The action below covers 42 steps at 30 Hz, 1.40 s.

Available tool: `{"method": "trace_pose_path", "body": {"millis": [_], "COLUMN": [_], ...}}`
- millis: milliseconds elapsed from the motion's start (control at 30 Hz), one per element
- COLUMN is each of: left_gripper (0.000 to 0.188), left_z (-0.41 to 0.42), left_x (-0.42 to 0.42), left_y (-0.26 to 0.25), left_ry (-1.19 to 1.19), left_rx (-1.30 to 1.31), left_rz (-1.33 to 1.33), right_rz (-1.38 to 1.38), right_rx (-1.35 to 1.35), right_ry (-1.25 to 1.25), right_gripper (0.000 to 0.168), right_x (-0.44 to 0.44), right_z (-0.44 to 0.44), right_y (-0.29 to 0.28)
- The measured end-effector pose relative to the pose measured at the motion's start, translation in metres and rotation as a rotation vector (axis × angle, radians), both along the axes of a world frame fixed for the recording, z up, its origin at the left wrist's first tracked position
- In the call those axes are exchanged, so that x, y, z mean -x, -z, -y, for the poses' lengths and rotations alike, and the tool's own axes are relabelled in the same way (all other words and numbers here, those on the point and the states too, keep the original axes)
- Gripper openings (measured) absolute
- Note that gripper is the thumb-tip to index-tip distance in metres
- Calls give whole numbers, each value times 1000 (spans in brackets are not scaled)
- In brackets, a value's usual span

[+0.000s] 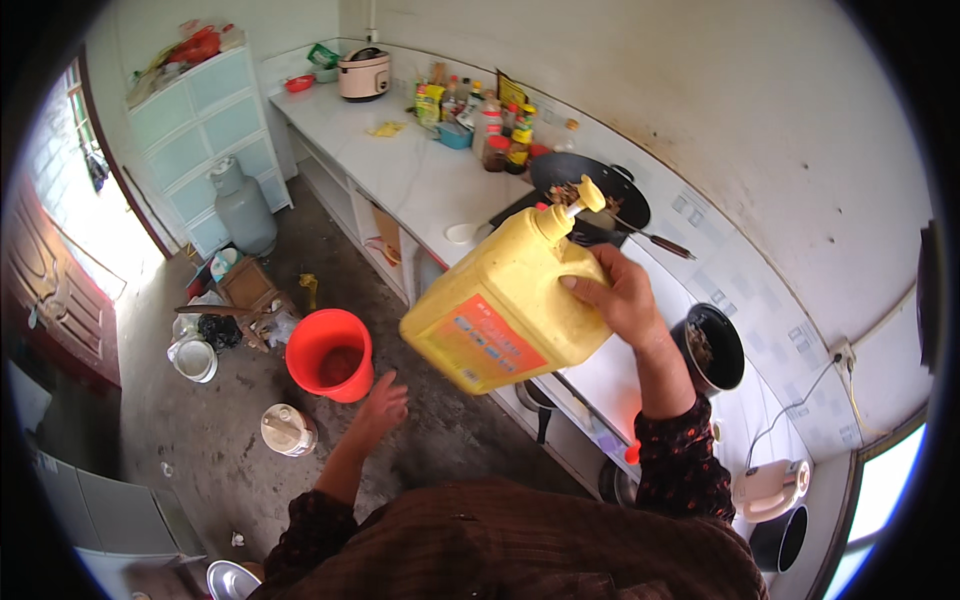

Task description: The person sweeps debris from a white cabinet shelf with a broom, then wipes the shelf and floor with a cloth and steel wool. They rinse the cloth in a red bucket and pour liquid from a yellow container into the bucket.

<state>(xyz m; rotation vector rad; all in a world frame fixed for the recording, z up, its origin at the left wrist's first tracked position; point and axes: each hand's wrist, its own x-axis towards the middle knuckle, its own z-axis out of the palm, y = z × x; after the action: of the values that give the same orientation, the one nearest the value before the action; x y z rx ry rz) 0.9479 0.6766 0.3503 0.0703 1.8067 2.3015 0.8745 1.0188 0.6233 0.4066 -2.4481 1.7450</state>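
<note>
My right hand [628, 298] grips the moulded handle of a large yellow plastic pump jug [442, 315], holding it tilted in the air over the counter's front edge. A yellow pump head [591, 193] tops the jug, and a red label bearing writing faces me. Empty and slightly blurred, my left hand [381, 411] hangs beside a red plastic bucket [330, 319], fingers apart. Behind the jug, a black wok [634, 191] holds food, with a dark-handled utensil [671, 246] resting across its rim. To the right of my right forearm stands a dark pot [731, 352] with food inside.
Along the white counter [337, 142] stand a pink rice cooker [364, 76], several condiment bottles [491, 124] and an electric kettle [772, 489]. On the floor are a lidded tub [287, 431], a white bucket [196, 361] and a grey gas cylinder [244, 210].
</note>
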Motion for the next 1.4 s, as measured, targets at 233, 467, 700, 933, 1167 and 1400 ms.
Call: {"method": "trace_pose_path", "body": {"millis": [233, 467, 700, 933, 1167, 1400], "left_gripper": [69, 85, 87, 71, 67, 65], "left_z": [79, 166, 188, 169, 148, 115], "left_x": [14, -12, -37, -39, -16, 16], "left_y": [-11, -30, -32, -61, -65, -60], "left_ry": [-1, -186, -419, -724, -731, -746], "left_rx": [-725, -545, -610, -521, -580, -682], "left_rz": [-249, -204, -218, -209, -237, -164], "right_rz": [184, 263, 365, 103, 227, -101], "right_rx": [356, 428, 379, 94, 334, 293], "right_ry": [-176, -382, -506, -755, -632, -768], "right_gripper": [24, 24, 25, 41, 20, 20], "right_x": [-9, -6, 4, 58, 111, 167], "right_z": [123, 209, 253, 251, 290, 296], "right_y": [25, 17, 25, 20, 2, 23]}}
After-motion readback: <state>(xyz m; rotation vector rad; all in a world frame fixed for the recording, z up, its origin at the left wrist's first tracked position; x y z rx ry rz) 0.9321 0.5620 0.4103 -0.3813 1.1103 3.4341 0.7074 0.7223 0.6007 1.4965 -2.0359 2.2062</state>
